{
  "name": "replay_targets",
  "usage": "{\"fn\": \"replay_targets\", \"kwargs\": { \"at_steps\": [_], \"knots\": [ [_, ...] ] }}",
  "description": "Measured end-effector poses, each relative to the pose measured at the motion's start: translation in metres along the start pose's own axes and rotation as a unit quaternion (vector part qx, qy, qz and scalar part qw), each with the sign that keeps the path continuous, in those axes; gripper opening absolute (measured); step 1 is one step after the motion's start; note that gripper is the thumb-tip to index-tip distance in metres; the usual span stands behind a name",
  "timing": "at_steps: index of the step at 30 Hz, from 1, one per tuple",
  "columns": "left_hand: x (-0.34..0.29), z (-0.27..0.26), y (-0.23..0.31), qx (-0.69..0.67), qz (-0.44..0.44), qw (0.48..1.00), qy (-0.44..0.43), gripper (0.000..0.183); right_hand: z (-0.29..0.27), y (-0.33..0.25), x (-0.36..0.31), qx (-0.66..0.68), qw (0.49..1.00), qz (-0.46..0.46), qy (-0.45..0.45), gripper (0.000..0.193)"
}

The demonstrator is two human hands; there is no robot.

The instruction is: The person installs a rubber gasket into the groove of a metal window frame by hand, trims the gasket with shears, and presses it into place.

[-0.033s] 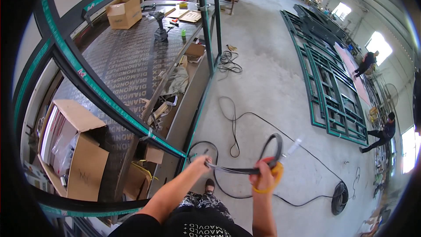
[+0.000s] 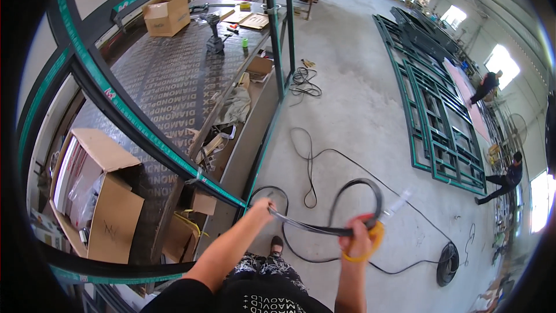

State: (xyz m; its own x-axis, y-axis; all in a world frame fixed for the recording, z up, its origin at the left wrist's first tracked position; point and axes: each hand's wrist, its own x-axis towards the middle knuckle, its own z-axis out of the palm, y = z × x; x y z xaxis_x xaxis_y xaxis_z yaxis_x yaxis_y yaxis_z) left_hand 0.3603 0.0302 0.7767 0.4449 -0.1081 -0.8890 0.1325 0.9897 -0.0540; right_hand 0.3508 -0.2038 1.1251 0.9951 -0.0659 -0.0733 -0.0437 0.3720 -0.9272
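Observation:
A flexible black strip (image 2: 313, 228) stretches between my two hands, and its far part curves up in a loop above my right hand. My left hand (image 2: 264, 208) has its fingers closed on the strip's left end, near the dark frame's corner. My right hand (image 2: 359, 241) is wrapped round the strip and also holds a hand tool with a yellow looped handle (image 2: 377, 243) and red parts. The tool's pale end (image 2: 398, 203) points up and right; it is blurred, so its exact kind is unclear.
Black strip lies in loops on the floor, running to a coil (image 2: 447, 264) at right. Green-taped dark frames (image 2: 124, 107) stand at left before a table (image 2: 156, 75) with a cordless drill (image 2: 214, 33) and cardboard box (image 2: 166, 14). More frames (image 2: 443, 122) lie right, near two people.
My right hand has moved slightly right and down with the tool, and the strip's loop has widened. My left hand has shifted slightly left and up.

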Motion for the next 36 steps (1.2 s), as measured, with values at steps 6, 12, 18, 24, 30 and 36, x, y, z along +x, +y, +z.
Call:
{"fn": "replay_targets", "kwargs": {
  "at_steps": [6, 12, 18, 24, 30, 36],
  "knots": [
    [-0.072, 0.126, 0.088, 0.178, 0.371, 0.91, 0.054, 0.019, -0.093, -0.018, -0.013, -0.09, 0.979, -0.102, 0.15, 0.008],
    [-0.172, 0.201, 0.098, 0.181, 0.558, 0.808, -0.061, 0.018, -0.189, 0.113, -0.024, -0.156, 0.956, 0.039, 0.243, 0.021],
    [-0.254, 0.226, 0.106, 0.196, 0.737, 0.64, -0.089, 0.016, -0.242, 0.218, -0.044, -0.173, 0.954, 0.141, 0.2, 0.02],
    [-0.322, 0.196, 0.069, 0.239, 0.511, 0.75, -0.344, 0.037, -0.232, 0.212, -0.006, -0.167, 0.929, 0.211, 0.255, 0.025],
    [-0.34, 0.166, 0.01, 0.336, 0.441, 0.739, -0.382, 0.039, -0.097, 0.099, 0.034, -0.219, 0.973, 0.071, 0.012, 0.021],
    [-0.364, 0.148, -0.009, 0.451, 0.498, 0.634, -0.384, 0.03, 0.015, 0.005, 0.04, -0.243, 0.95, -0.057, -0.186, 0.03]
  ]
}}
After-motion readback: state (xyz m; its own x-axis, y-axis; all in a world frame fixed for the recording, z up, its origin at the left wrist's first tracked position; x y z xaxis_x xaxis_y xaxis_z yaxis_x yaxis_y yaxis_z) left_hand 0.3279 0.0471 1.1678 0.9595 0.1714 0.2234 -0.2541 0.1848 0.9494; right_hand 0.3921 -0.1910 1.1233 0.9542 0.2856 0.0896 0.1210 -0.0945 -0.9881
